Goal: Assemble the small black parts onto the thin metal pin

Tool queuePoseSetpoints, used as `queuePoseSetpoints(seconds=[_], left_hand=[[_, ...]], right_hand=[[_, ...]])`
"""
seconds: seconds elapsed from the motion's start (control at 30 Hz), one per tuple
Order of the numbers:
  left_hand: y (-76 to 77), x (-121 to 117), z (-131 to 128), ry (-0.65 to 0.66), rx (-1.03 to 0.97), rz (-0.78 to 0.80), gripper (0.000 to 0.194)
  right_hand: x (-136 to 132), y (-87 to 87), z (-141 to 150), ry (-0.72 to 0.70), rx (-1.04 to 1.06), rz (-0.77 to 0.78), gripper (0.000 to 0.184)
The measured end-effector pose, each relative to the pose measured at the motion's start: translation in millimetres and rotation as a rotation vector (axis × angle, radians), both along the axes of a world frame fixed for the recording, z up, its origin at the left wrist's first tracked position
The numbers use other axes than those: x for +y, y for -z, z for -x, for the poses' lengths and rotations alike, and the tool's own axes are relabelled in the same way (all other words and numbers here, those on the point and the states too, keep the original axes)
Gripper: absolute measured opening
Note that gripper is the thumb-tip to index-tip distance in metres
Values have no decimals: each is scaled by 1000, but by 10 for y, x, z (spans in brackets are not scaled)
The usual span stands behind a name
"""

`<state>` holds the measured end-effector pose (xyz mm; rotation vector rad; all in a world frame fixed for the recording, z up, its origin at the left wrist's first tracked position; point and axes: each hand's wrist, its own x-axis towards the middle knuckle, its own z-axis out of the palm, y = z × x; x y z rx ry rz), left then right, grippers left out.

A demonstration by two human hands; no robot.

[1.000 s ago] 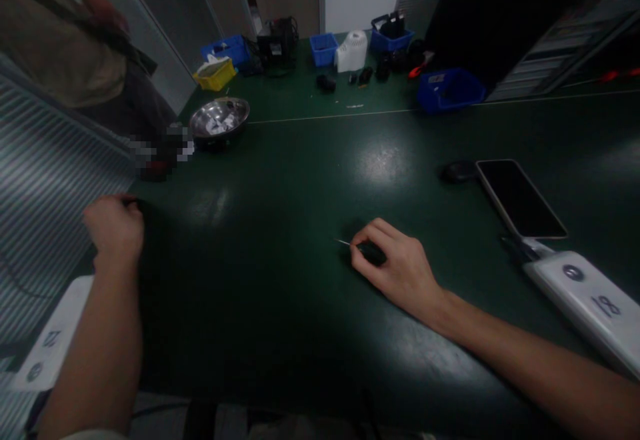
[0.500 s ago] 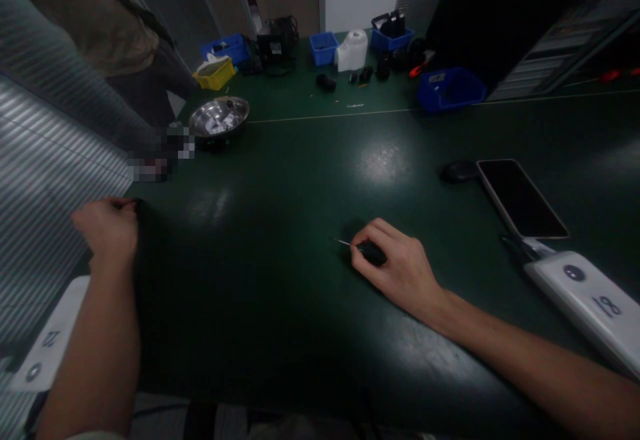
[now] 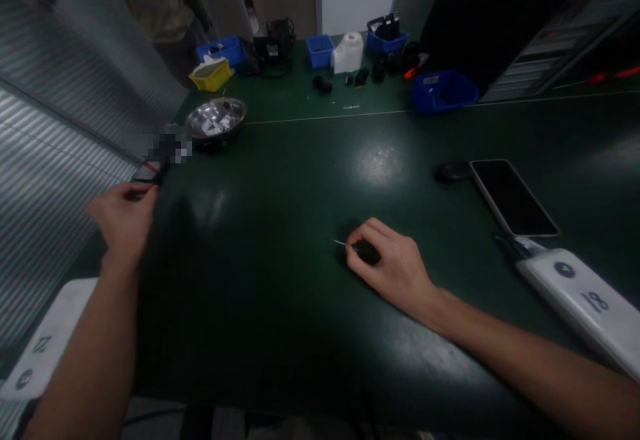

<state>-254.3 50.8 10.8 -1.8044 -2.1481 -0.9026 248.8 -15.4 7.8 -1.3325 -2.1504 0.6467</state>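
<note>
My left hand (image 3: 125,217) is raised at the left edge of the table, its thumb and fingers pinched together. A dark, thin thing (image 3: 154,179) shows at its fingertips; what it is I cannot make out. My right hand (image 3: 393,263) rests on the green table (image 3: 260,227) near the middle. Its thumb and forefinger are closed on a slim tool with a thin metal tip (image 3: 339,243), which points left. Most of that tool is hidden by the fingers, so its kind does not show.
Right of my right hand lie a phone (image 3: 515,197), a black mouse (image 3: 454,171) and a white device (image 3: 585,300). Another white device (image 3: 50,340) is beside my left forearm. Farther back stand a metal bowl (image 3: 193,117), a yellow bin (image 3: 213,79), blue bins (image 3: 445,97) and a person (image 3: 155,7).
My left hand has moved up and to the right, with the dark thing at its fingertips. My right hand stays nearly in place. The person behind has shifted rightward.
</note>
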Motion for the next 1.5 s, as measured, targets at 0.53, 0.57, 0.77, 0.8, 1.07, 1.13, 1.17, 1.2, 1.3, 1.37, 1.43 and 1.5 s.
queuePoseSetpoints(seconds=[0.53, 0.57, 0.77, 0.8, 1.07, 1.13, 1.17, 1.2, 1.3, 1.37, 1.43, 1.5], left_hand=[[131, -538, -2427, 1127, -349, 402, 10], [129, -530, -2410, 1113, -355, 417, 12], [95, -534, -2429, 1092, -336, 448, 23], [94, -534, -2434, 1104, -332, 437, 23], [128, -526, -2418, 1144, -353, 372, 24], [130, -528, -2424, 1168, -360, 354, 23], [131, -529, -2429, 1185, -352, 342, 23], [132, -531, -2436, 1201, -335, 329, 22], [141, -540, -2455, 1222, -257, 285, 22], [149, -547, -2460, 1225, -226, 274, 24], [154, -553, -2461, 1232, -220, 277, 24], [152, -557, -2459, 1233, -217, 281, 24]], right_hand=[[4, 2, 35, -33, -3, -8, 8], [2, 3, 35, -43, -8, -8, 9], [-9, 15, 43, -118, -45, -37, 10], [-11, 19, 44, -128, -57, -44, 10], [-23, 42, 38, -154, -24, -51, 9], [-24, 47, 33, -180, -19, -51, 10], [-25, 50, 31, -200, -29, -51, 11], [-25, 53, 29, -219, -44, -52, 11], [-30, 60, 28, -250, -86, -67, 13], [-33, 61, 30, -257, -98, -75, 13], [-33, 60, 31, -266, -101, -76, 14], [-32, 59, 30, -271, -90, -71, 15]])
